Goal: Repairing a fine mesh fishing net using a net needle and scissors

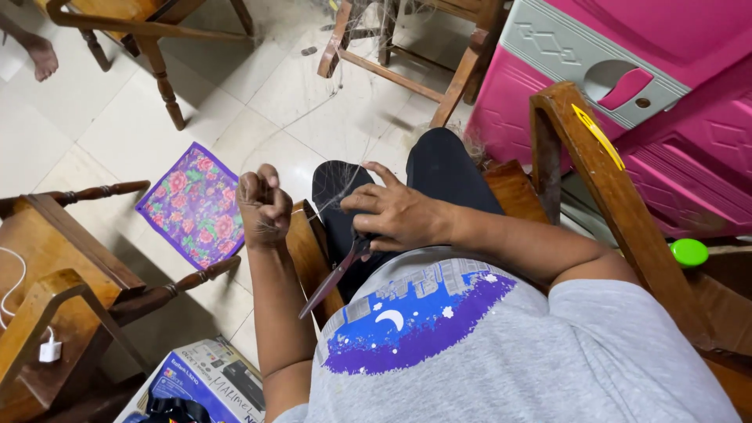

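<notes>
My left hand (263,207) is clenched into a fist around thin, pale net threads that run up and away toward the chairs. My right hand (394,213) rests on my black-trousered thigh (446,168) and grips a pair of dark scissors (337,272), whose closed blades point down and left past the wooden chair arm (309,254). Fine threads (345,184) spread between the two hands and over my knee. I sit in a wooden chair and wear a grey shirt with a blue and purple print.
A purple floral cloth (194,205) lies on the white tiled floor. Wooden chairs (149,31) stand ahead, another chair (55,266) at left holds a white charger cable. A pink plastic cabinet (627,86) stands at right. A printed cardboard box (207,384) lies below. Another person's bare foot (39,56) shows at top left.
</notes>
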